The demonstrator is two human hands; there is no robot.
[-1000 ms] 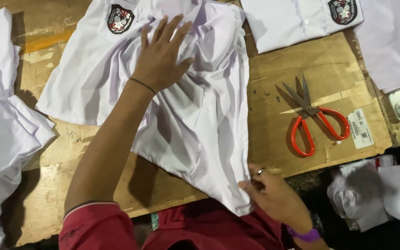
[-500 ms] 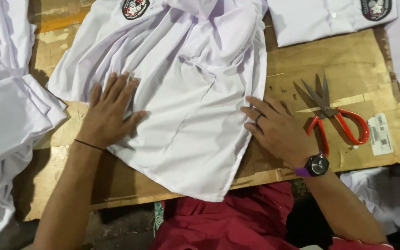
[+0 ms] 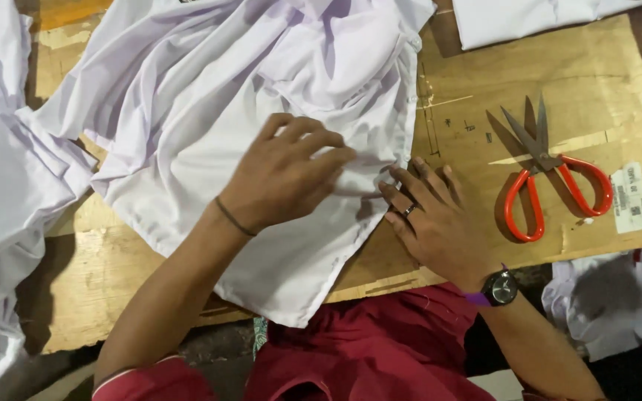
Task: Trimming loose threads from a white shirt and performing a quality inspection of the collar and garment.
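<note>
A crumpled white shirt (image 3: pixel 261 96) lies spread across a wooden board (image 3: pixel 469 96), its lower part hanging over the near edge. My left hand (image 3: pixel 287 174) rests palm down on the cloth, fingers curled toward the shirt's right edge. My right hand (image 3: pixel 432 219), with a ring and a wristwatch, lies flat partly on the board, its fingertips touching the shirt's edge just beside the left hand's fingers. Whether either hand pinches the fabric is hidden.
Red-handled scissors (image 3: pixel 548 182) lie open on the board to the right of my right hand, beside a white label (image 3: pixel 629 197). A heap of white cloth (image 3: pixel 1 200) sits at the left. Another white garment (image 3: pixel 521 18) lies at the top right, more cloth (image 3: pixel 618 304) at the lower right.
My left hand has slid from the shirt's left side to its right edge. My right hand has shifted slightly toward me, so both hands now meet at that edge.
</note>
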